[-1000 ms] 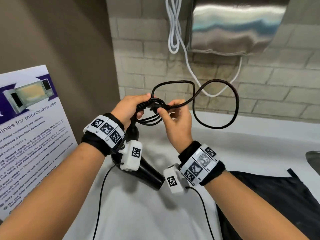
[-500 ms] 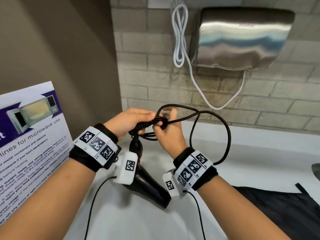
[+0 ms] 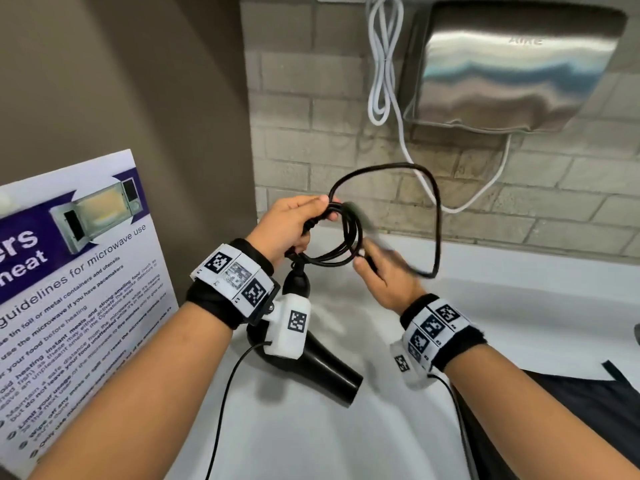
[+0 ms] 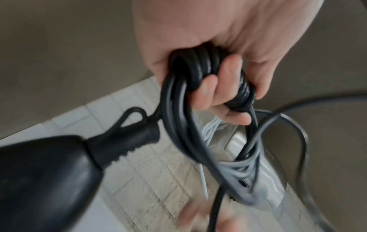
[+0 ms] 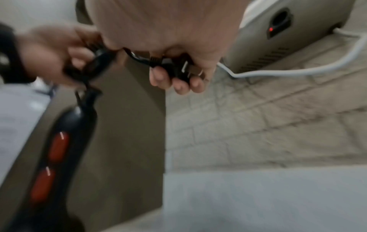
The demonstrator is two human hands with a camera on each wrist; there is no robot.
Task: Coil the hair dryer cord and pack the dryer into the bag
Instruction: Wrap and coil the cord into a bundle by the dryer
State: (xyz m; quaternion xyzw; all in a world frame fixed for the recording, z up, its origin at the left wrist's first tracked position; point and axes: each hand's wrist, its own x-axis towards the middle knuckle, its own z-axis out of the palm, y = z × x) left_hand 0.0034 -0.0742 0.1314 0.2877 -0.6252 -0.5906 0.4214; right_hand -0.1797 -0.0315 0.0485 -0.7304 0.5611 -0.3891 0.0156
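White bench (image 3: 346,445) below me; my left hand (image 3: 287,226) grips the coiled cord (image 3: 349,251), dryer (image 3: 311,358) dangling at six o'clock, right hand (image 5: 178,75) clutching the plug (image 5: 174,67).

One black plastic hair dryer (image 3: 311,355) is seen, with one black rubber cord (image 3: 434,216) and one black two-pronged plug (image 5: 174,69). Two hands are counted: the left hand (image 3: 287,226) at 10 o'clock, the right hand (image 3: 384,278) at 3 o'clock. Two red oval buttons (image 5: 57,146) are counted on the handle. One black fabric bag (image 3: 571,410), one stainless-steel wall hand dryer (image 3: 512,64) at 1 o'clock, one white cable (image 3: 381,64) and one printed microwave poster (image 3: 76,271) are present.
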